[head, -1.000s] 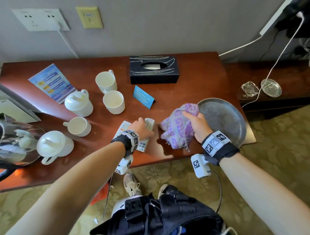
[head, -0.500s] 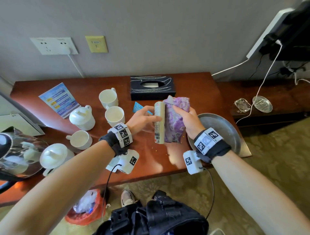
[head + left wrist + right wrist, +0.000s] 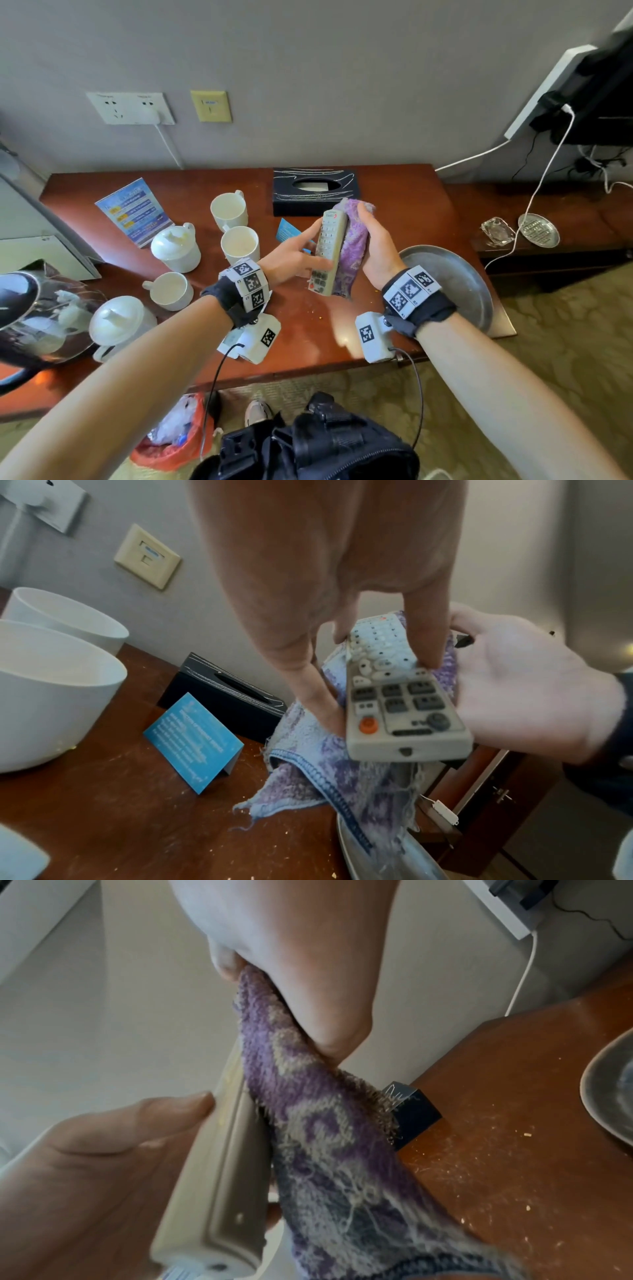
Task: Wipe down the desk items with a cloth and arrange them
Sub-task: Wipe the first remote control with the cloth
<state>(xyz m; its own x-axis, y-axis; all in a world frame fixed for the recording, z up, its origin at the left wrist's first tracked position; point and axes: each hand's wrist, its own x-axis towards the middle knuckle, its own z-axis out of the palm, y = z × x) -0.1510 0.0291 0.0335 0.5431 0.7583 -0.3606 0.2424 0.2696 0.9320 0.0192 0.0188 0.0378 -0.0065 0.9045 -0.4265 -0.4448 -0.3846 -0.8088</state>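
Observation:
My left hand [image 3: 301,253] holds a beige remote control [image 3: 328,251] upright above the desk, thumb on its button face and fingers behind. In the left wrist view the remote [image 3: 397,693] shows grey buttons and an orange one. My right hand [image 3: 375,245] grips a purple patterned cloth [image 3: 352,246] and presses it against the remote's back. The cloth [image 3: 318,1123] hangs down between my right palm and the remote [image 3: 222,1177]. The cloth's frayed lower end [image 3: 329,780] dangles free.
On the wooden desk [image 3: 404,205] stand several white cups [image 3: 228,209], lidded mugs [image 3: 176,246], a black tissue box [image 3: 315,192], a small blue card [image 3: 289,233], a blue leaflet stand [image 3: 135,210] and a round metal tray [image 3: 455,284]. Crumbs dot the desk. A kettle [image 3: 30,315] sits far left.
My left hand lifted the remote off the desk and stood it upright. My right hand raised the cloth from the desk and brought it against the remote's back.

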